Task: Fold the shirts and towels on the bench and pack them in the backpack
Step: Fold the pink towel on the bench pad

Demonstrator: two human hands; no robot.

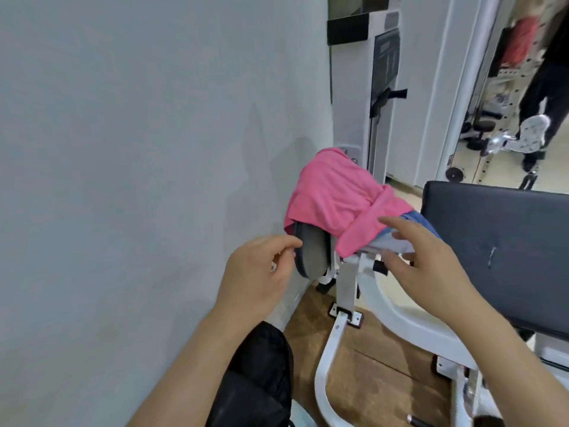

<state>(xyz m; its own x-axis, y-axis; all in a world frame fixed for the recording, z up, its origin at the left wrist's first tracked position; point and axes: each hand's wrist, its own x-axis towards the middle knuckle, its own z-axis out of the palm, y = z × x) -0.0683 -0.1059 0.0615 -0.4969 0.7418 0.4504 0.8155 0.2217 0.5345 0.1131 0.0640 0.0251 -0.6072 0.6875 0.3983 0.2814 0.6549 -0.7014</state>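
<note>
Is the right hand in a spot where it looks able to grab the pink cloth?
Probably yes. The right hand is open with its fingertips right at the near edge of the pink cloth. Nothing lies between them, and the cloth sits on top.

Both reach forward: left hand (261,269) loosely curled, right hand (421,260) spread, palm down.

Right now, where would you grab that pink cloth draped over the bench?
Probably the folded band of the pink cloth at its near edge, pinched from the near side. That band hangs free there, while the rest lies draped over the seat pad. The right hand is closest.
</note>
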